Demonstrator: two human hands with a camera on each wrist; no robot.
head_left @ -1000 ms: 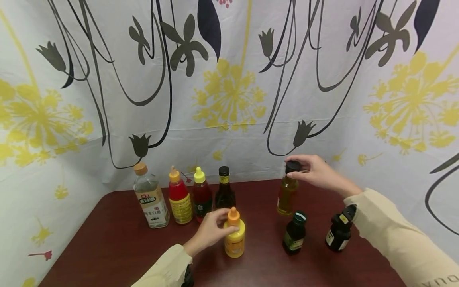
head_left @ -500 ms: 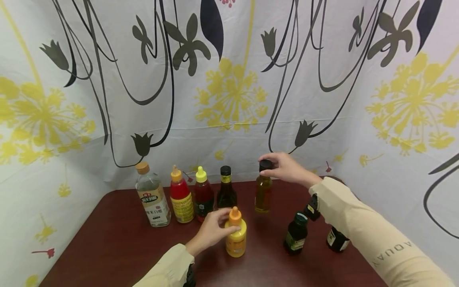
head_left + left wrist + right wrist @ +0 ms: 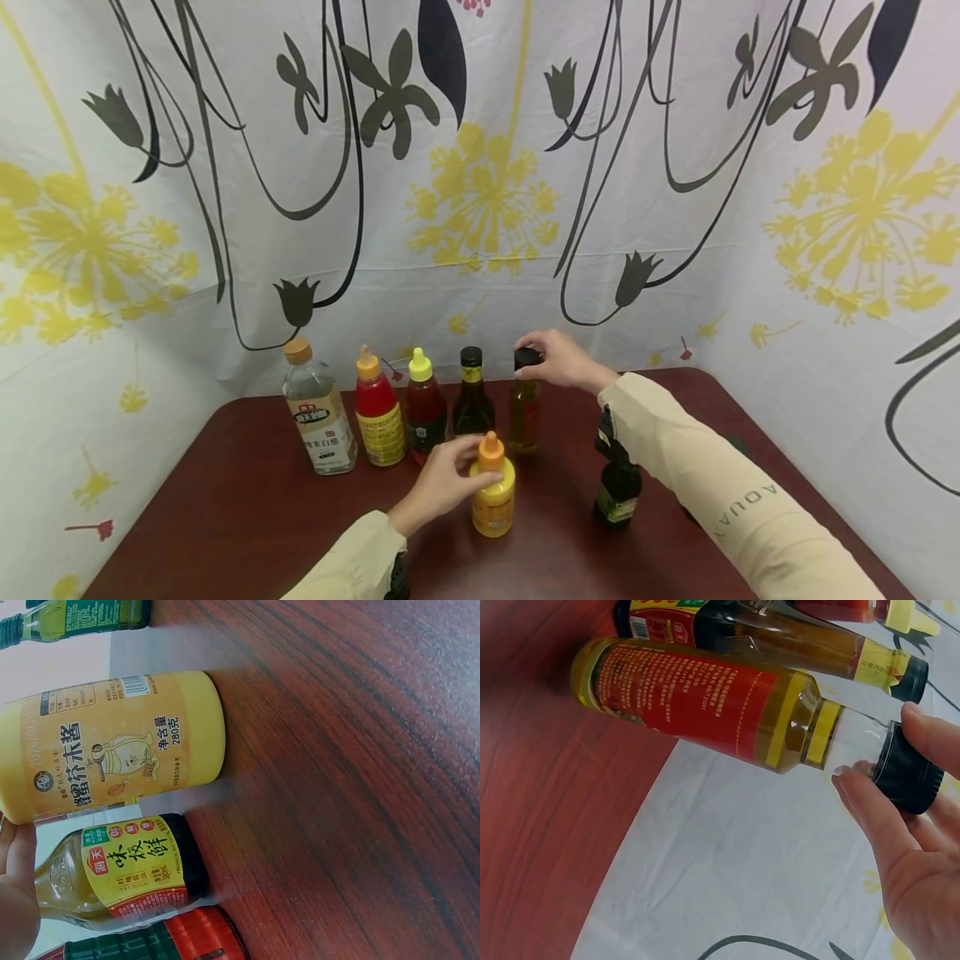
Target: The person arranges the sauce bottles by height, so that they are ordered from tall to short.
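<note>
My left hand (image 3: 442, 479) holds a yellow squeeze bottle of honey mustard (image 3: 492, 510) near its orange nozzle cap; the bottle stands upright on the table. In the left wrist view its label (image 3: 127, 746) faces the camera. My right hand (image 3: 561, 363) grips an oil bottle (image 3: 524, 417) by its black cap, thumb and fingers around cap and neck. In the right wrist view this bottle's red label (image 3: 690, 701) shows. It is upright, just right of a dark soy sauce bottle (image 3: 472, 410); I cannot tell whether its base touches the table.
Left of the soy sauce stand a red bottle with yellow cap (image 3: 425, 417), a red bottle with orange cap (image 3: 377, 417) and a clear vinegar bottle (image 3: 321, 421). A dark green-labelled bottle (image 3: 617, 497) stands at right. The right sleeve (image 3: 720, 475) mostly hides another dark bottle. Patterned cloth (image 3: 465, 317) hangs behind.
My right hand has carried the oil bottle leftward, from the back right to beside the soy sauce bottle. My left hand stays on the mustard bottle, which has not moved.
</note>
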